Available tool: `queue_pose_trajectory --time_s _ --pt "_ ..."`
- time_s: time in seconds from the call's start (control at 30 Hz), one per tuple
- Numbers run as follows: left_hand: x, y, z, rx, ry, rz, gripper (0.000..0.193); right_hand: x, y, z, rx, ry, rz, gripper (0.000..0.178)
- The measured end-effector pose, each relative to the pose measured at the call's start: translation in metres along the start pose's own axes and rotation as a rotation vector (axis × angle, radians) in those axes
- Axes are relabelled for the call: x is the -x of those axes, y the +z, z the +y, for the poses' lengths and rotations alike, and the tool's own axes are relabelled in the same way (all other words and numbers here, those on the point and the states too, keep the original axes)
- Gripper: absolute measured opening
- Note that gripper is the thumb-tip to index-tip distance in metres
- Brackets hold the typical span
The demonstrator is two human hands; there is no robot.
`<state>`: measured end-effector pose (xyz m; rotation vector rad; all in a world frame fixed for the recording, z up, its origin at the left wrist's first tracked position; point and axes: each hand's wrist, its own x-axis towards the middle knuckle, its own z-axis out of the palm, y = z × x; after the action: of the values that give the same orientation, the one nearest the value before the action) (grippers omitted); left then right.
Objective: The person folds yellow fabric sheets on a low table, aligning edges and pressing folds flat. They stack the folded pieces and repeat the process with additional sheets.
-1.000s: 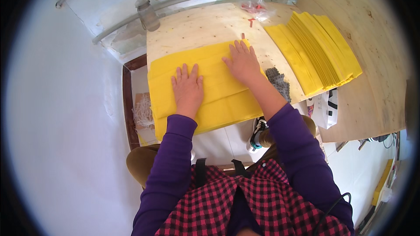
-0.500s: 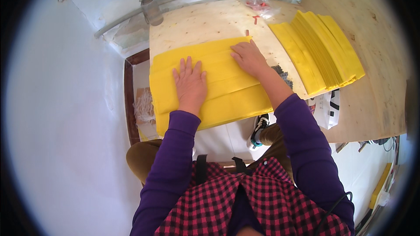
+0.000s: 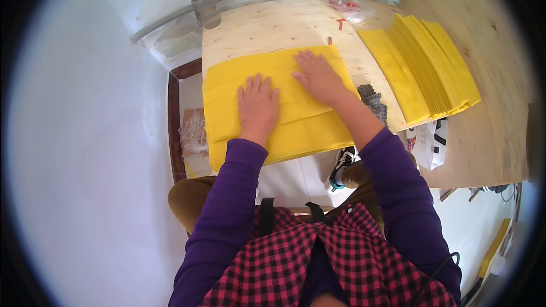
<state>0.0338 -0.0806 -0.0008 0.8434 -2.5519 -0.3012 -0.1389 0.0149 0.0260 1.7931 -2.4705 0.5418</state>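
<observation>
Resting on layered yellow material point(image 3: 291, 105), both hands point(image 3: 259, 108) point(image 3: 322, 82) spread flat, white bag point(image 3: 424, 150) with black lettering point(image 3: 439, 136) at right.

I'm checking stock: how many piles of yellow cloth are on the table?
2. One pile lies under the left hand and right hand; the other pile is on the right side of the table.

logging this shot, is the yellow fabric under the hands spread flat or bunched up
Spread flat: the yellow fabric lies broad, shallowly creased, under left hand and right hand.
</observation>
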Motion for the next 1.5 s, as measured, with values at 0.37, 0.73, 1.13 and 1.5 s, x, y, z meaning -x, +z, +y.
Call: queue_pose_trajectory --time_s 0.37,0.73,1.13,1.5 --pt "0.0 0.006 -0.007 -0.026 0.045 -0.017 0.042 0.011 0.02 -0.026 0.087 0.252 -0.087 0.077" --pt "0.002 -0.013 0.007 -0.004 0.051 -0.052 0.05 0.021 0.019 -0.007 0.19 0.325 -0.033 0.075" --pt "-0.006 -0.035 -0.004 -0.013 -0.041 -0.101 0.057 0.023 0.021 -0.003 0.181 0.3 0.002 0.079" --pt "-0.04 0.003 0.03 0.029 -0.138 -0.28 0.072 0.022 0.02 -0.003 0.21 0.298 -0.033 0.08"
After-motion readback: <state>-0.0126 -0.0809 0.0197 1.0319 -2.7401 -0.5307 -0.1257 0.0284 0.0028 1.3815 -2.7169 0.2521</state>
